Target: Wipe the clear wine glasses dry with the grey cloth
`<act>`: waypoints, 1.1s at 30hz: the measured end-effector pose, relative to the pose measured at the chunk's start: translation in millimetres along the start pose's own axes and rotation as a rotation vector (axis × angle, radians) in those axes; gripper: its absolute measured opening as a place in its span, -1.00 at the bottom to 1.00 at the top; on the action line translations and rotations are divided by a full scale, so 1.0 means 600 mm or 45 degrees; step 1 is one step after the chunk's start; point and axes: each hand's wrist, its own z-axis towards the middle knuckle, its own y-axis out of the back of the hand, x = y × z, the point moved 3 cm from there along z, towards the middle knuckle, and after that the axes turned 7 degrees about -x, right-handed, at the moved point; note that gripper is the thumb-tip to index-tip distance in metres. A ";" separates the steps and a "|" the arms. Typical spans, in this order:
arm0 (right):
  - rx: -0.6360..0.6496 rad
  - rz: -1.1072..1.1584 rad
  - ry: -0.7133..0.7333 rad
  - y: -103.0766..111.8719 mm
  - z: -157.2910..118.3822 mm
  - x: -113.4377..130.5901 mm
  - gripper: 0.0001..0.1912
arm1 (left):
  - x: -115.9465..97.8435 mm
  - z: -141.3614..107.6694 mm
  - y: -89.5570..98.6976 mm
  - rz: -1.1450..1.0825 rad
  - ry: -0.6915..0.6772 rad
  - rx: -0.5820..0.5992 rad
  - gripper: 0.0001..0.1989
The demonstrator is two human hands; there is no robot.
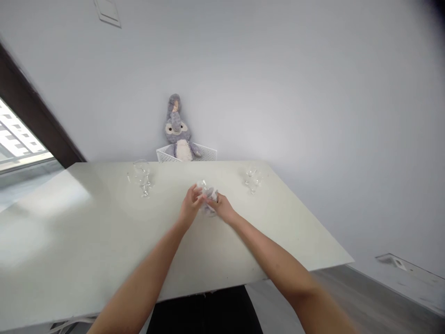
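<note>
You have both hands at one clear glass point(208, 212), near the middle of the bench point(114, 222). Your right hand point(225, 208) has its grip closed on a pale cloth point(212, 193), pressed to the far right side of the glass. Your left hand point(189, 204) has its fingers bent at the far left side, but the blur hides how tight that grip is, so I cannot tell if it is closed. The glass lies between your two hands, just right of your left fingers and just left of your right thumb. Its long way seems to run from far left to near right, with a slant, though I cannot be sure. Both hands are right by it, and neither is clearly nearer. Some clear glasses with stems point(142, 175) are far off to the left, and a few small ones point(253, 178) are far off to the right, well apart from your hands. Past the far edge, a gray toy point(183, 149) sits in a white basket point(208, 154) by the wall point(278, 93). I see no brand, label or writing to read.
</note>
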 end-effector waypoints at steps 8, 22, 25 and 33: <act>0.661 0.330 -0.308 -0.013 -0.063 0.022 -0.67 | -0.016 -0.001 0.012 -0.689 0.272 0.458 -0.41; 0.058 -1.275 0.449 0.019 -0.056 0.061 -0.84 | -0.055 -0.012 0.002 -0.686 0.479 -0.150 -0.50; -0.174 -1.589 0.774 0.015 -0.058 0.061 -0.79 | -0.066 -0.034 -0.019 -0.797 0.451 -0.468 -0.48; -0.288 -1.277 0.590 0.009 -0.050 0.051 -0.70 | -0.110 -0.090 -0.030 -0.665 -0.035 -0.529 -0.50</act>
